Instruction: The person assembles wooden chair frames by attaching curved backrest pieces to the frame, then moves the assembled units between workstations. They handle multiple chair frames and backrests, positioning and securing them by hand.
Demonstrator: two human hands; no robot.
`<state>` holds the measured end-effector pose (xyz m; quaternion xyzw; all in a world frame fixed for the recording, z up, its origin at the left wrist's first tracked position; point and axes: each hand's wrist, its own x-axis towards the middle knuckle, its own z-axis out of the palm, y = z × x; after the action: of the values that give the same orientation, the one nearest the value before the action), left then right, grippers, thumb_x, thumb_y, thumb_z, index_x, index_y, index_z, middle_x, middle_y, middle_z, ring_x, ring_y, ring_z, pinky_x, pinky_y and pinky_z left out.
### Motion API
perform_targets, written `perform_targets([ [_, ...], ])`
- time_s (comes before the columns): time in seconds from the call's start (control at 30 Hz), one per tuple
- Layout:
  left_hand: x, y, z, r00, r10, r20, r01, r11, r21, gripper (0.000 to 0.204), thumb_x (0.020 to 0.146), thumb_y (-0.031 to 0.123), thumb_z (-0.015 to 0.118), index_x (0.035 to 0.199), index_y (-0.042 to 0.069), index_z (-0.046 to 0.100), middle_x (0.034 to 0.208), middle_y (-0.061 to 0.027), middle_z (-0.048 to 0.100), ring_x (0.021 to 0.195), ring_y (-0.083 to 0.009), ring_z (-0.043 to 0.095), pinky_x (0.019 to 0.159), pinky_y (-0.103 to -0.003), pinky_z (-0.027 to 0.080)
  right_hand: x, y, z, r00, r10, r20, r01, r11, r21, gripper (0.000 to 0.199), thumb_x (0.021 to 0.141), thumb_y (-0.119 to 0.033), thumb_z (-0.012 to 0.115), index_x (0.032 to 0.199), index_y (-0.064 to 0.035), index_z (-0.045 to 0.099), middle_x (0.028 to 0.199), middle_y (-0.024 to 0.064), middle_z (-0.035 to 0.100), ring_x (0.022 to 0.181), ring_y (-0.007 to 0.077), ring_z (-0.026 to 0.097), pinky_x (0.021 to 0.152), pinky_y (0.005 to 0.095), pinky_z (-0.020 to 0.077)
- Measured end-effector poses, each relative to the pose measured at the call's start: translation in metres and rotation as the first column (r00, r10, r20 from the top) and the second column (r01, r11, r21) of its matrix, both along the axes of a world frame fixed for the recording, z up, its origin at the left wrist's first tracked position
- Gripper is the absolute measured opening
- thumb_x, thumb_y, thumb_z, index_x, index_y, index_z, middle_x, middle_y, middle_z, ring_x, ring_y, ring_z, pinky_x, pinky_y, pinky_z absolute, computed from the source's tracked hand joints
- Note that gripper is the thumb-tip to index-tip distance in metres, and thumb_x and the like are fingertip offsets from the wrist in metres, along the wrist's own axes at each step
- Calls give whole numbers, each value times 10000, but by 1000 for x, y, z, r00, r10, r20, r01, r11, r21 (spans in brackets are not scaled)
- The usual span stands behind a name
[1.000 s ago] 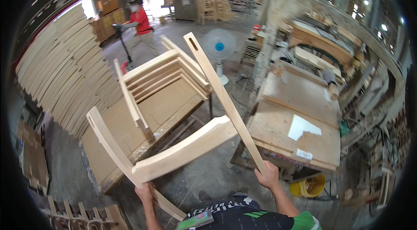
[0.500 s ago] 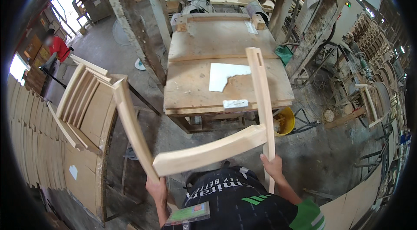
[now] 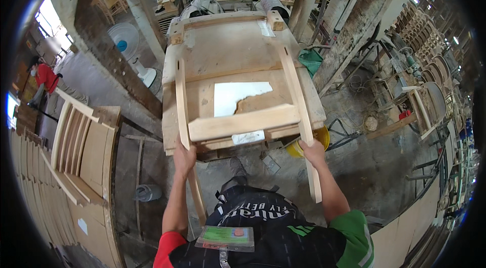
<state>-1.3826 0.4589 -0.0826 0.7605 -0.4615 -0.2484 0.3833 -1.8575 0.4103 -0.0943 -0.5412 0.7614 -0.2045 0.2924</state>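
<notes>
Between my hands is a pale wooden chair frame [image 3: 244, 122]: two long legs joined by one broad curved rail. My left hand [image 3: 185, 157] grips the left leg just below the rail's joint. Around the right leg, a little under the rail, my right hand [image 3: 313, 152] is closed. The upper ends of the legs reach over a wooden work table [image 3: 223, 40], and each shows a slot near its tip. Whether the frame rests on the table or hovers over it I cannot tell. Beneath it lie a torn white sheet [image 3: 228, 97] and a white block-like item [image 3: 248, 137].
A slatted chair back [image 3: 73, 139] lies on a board-topped stand at left, beside stacked curved wooden parts [image 3: 35, 182]. Metal posts [image 3: 109, 45] flank the table. A yellow bucket [image 3: 321, 141] stands under its right side, a fan [image 3: 123, 40] behind left. A person in red [image 3: 45, 78] is far left.
The frame has moved forward and left, from tilted before me to lying level over the table. Both hands keep their hold. My view has shifted right.
</notes>
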Motion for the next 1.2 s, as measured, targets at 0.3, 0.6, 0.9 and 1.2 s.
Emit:
perform_targets([
  [0.3, -3, 9, -1, 991, -112, 76, 78, 930, 358, 923, 884, 130, 700, 1630, 75, 158, 1279, -352, 632, 1158, -523, 630, 941, -579, 504, 12, -14, 5, 971, 3, -237, -98, 915, -391, 440, 911, -290, 748, 1259, -42, 646, 1088, 208, 686, 1040, 437, 663, 889, 492, 532],
  [0.6, -35, -145, 64, 852, -181, 491, 313, 928, -201, 651, 891, 196, 790, 1463, 29, 528, 1281, -271, 584, 1199, -441, 562, 1049, -511, 452, 142, -220, 3, 967, 73, -245, -95, 992, -81, 358, 943, -225, 708, 1241, -39, 637, 1321, 207, 568, 1069, 399, 677, 917, 491, 558],
  [0.9, -131, -235, 47, 746, -479, 462, 603, 781, -164, 503, 884, 139, 762, 1356, 33, 623, 1277, -220, 639, 1213, -420, 581, 1084, -501, 448, 132, -230, -10, 936, 349, -37, -326, 826, -459, 139, 935, -106, 694, 1055, -61, 640, 1049, 169, 651, 932, 401, 673, 791, 498, 535],
  [1.2, -180, -271, 29, 570, -679, 463, 779, 626, -41, 220, 871, 122, 736, 1076, 58, 684, 1017, -138, 684, 1016, -365, 624, 916, -480, 482, 118, -224, 14, 840, 484, 245, -272, 767, -582, 67, 958, -41, 648, 1021, -36, 624, 884, 149, 668, 798, 364, 676, 722, 436, 535],
])
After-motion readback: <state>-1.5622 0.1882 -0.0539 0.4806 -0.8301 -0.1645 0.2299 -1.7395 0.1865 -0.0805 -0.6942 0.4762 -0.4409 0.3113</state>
